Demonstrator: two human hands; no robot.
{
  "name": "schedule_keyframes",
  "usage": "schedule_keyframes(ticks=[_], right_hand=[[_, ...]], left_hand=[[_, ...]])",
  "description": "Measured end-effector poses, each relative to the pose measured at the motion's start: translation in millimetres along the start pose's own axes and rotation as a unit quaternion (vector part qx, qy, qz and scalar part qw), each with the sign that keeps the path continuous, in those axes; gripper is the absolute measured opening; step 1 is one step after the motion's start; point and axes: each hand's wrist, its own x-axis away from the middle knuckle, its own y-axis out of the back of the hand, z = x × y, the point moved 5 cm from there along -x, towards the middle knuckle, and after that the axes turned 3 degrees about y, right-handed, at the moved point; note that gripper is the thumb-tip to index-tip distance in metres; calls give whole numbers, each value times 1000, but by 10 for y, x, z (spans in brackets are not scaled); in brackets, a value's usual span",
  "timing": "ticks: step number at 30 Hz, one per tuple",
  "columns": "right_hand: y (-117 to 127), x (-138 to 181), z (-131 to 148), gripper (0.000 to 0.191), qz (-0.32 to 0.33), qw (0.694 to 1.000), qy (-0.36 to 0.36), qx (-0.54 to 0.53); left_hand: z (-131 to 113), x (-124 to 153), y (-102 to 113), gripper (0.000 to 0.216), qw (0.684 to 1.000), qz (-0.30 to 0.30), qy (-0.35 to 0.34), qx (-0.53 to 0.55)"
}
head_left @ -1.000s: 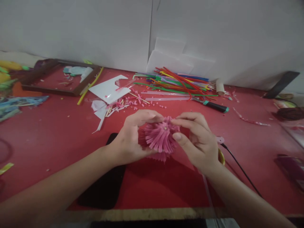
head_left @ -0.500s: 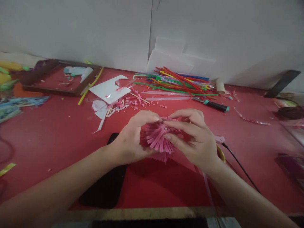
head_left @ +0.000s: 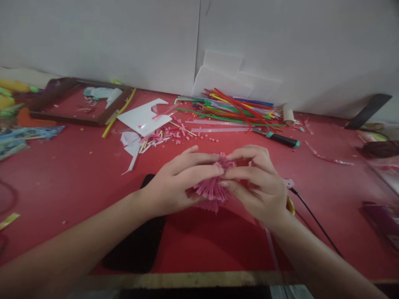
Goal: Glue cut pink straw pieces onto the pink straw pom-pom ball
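Between my two hands is a pink fringed pompom (head_left: 213, 189), its thin strips fanning downward above the red table. My left hand (head_left: 174, 178) grips it from the left, thumb and index finger closed at its top and other fingers beneath or behind it. My right hand (head_left: 258, 182) pinches the pompom's upper right side with the fingertips. The fingers hide its centre and much of its top. Partly under my left wrist lies a black phone-like slab (head_left: 140, 236).
Colourful pipe cleaners (head_left: 237, 108) are heaped at the back, beside a green-and-black handled tool (head_left: 283, 140). Pink scraps and white card (head_left: 143, 118) lie left of them. A dark frame (head_left: 71, 120) is at far left. A black cable (head_left: 318, 222) runs by my right forearm.
My left thumb and index finger have shifted right over the top of the pompom, covering more of it. My right hand stays pinched on it, nearly in place.
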Motion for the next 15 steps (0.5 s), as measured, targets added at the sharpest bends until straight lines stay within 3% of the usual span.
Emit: schedule_keyframes(ticks=[4, 10, 12, 15], right_hand=[[36, 33, 43, 12, 5, 999, 38, 37], [41, 27, 50, 15, 27, 998, 33, 46], [137, 11, -37, 20, 19, 999, 9, 44], [433, 86, -366, 29, -22, 990, -88, 106]], left_hand=[[2, 0, -4, 36, 1000, -11, -2, 6], [18, 17, -9, 35, 1000, -7, -3, 4], [30, 21, 1, 34, 1000, 0, -11, -5], [83, 33, 19, 40, 1000, 11, -7, -2]])
